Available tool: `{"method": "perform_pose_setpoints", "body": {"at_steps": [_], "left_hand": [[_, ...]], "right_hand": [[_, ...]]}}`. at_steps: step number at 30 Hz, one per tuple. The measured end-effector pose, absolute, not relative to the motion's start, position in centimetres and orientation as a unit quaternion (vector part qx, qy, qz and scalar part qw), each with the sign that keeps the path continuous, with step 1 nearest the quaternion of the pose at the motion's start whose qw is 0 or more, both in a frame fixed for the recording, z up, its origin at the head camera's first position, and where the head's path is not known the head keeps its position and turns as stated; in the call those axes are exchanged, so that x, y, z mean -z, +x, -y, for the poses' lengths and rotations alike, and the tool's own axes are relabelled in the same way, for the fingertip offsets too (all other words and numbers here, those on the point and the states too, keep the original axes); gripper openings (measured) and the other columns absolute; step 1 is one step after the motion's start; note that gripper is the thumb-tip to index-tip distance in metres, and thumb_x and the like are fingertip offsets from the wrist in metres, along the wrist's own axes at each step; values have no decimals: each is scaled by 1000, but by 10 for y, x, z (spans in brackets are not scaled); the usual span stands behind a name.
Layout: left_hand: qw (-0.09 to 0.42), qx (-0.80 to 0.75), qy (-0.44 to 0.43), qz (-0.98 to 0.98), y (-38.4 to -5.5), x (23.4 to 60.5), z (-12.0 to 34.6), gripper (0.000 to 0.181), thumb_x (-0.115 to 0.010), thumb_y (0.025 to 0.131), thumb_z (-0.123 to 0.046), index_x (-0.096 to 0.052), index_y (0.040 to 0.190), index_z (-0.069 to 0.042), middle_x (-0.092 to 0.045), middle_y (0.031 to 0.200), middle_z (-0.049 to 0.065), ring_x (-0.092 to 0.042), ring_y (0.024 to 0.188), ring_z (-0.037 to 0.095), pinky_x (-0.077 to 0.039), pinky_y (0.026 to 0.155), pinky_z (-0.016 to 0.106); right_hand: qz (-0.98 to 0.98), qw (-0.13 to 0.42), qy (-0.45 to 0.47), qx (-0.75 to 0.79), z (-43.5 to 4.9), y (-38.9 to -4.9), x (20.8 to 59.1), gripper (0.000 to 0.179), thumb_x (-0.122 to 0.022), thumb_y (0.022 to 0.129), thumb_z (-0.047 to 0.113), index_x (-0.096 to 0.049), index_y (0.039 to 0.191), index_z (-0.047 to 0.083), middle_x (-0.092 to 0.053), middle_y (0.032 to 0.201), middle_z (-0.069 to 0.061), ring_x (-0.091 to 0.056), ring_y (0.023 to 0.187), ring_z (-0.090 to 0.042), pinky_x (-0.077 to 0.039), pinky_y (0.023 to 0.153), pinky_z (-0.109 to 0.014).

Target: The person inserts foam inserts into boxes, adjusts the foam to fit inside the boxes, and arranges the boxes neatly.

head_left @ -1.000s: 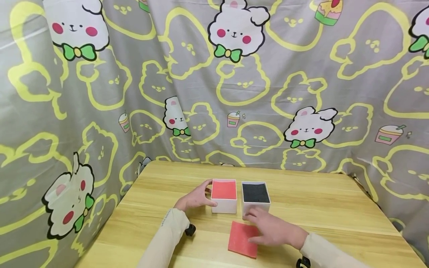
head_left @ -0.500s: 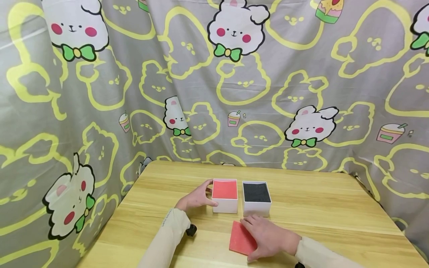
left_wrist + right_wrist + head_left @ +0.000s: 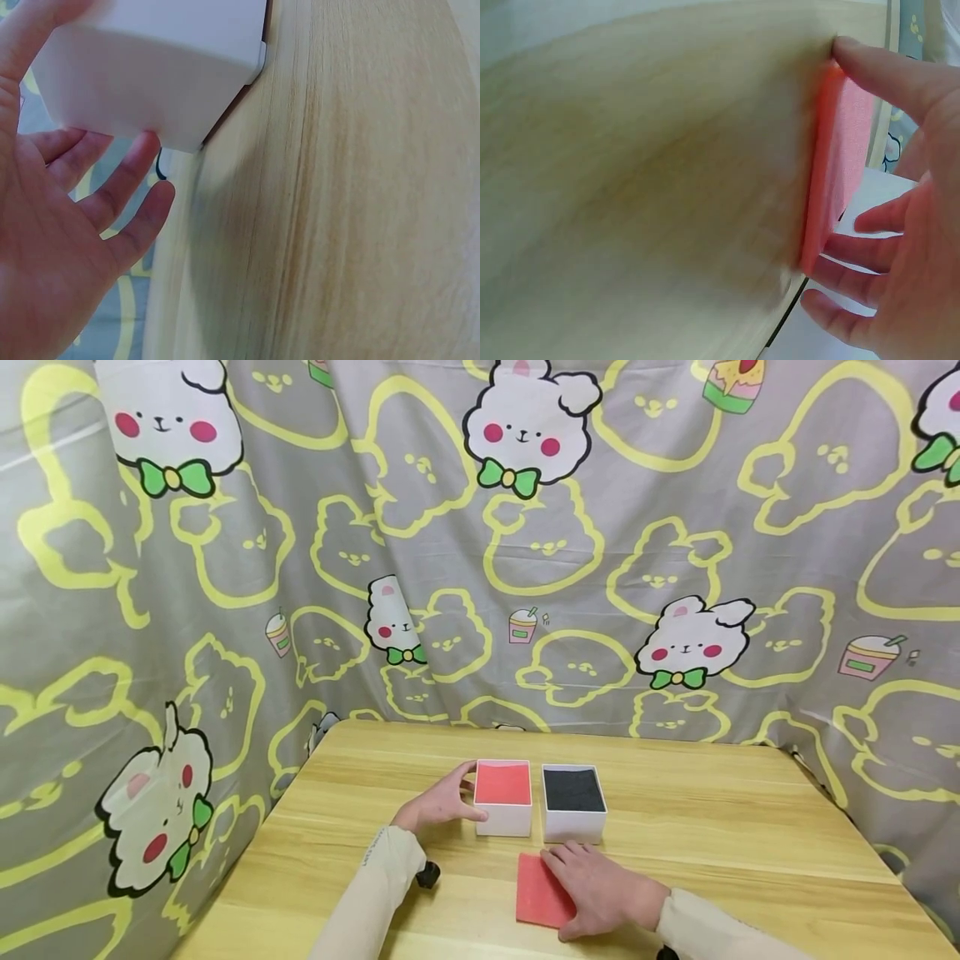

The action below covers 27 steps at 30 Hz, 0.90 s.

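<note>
My left hand holds the left side of a white box, thumb at its near corner. In the left wrist view, fingertips touch the wall of this white box. A red square lies inside near its rim. My right hand grips a separate flat red foam square in front of the boxes, covering its right side. In the right wrist view, thumb and fingers span opposite ends of the red foam square, which is close over the tabletop.
To the right of the held box stands a second white box with a black square inside, a narrow gap between them. Both stand on a wood-grain table. Behind it hangs a grey patterned curtain.
My right hand has come down and back from near the black-filled box and taken hold of the red foam square, which has turned slightly straighter. The left hand stays on its box.
</note>
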State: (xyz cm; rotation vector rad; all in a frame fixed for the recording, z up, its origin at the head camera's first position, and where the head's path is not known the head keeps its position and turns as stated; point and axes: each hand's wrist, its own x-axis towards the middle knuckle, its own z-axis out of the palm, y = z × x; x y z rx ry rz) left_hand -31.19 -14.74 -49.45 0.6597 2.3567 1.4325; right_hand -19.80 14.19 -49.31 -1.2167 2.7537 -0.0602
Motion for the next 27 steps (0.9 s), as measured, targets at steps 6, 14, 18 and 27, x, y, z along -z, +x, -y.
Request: {"method": "perform_pose_setpoints", "body": {"at_steps": [6, 14, 18, 27], "left_hand": [[154, -502, 230, -819, -312, 495, 148, 94, -81, 75, -20, -22, 148, -11, -36, 141, 6, -47, 116, 23, -46, 88, 35], [158, -505, 232, -816, -313, 494, 148, 93, -81, 75, -20, -24, 147, -11, -38, 139, 6, -47, 115, 23, -46, 88, 35], [156, -502, 235, -818, -313, 493, 148, 93, -82, 75, -20, -24, 147, -10, -38, 139, 6, -47, 116, 23, -45, 89, 35], [155, -502, 238, -817, -314, 495, 148, 91, -82, 75, -19, -26, 146, -11, -37, 140, 6, -48, 116, 23, -46, 87, 35]], "right_hand": [[-912, 54, -406, 13, -141, -201, 492, 91, -70, 73, 55, -39, 139, 1, -47, 132, -8, -43, 118, -25, -36, 101, -44], [-892, 6, -451, 29, -142, -203, 493, 90, -74, 69, 44, -39, 138, -3, -44, 130, -12, -42, 118, -24, -39, 99, -36], [-881, -16, -472, 41, -141, -204, 490, 89, -74, 69, 44, -40, 136, -4, -46, 128, -10, -43, 116, -23, -40, 97, -34], [-854, -46, -510, 88, -132, -203, 466, 91, -72, 73, 43, -32, 142, -1, -39, 138, -9, -39, 121, -21, -40, 98, -34]]}}
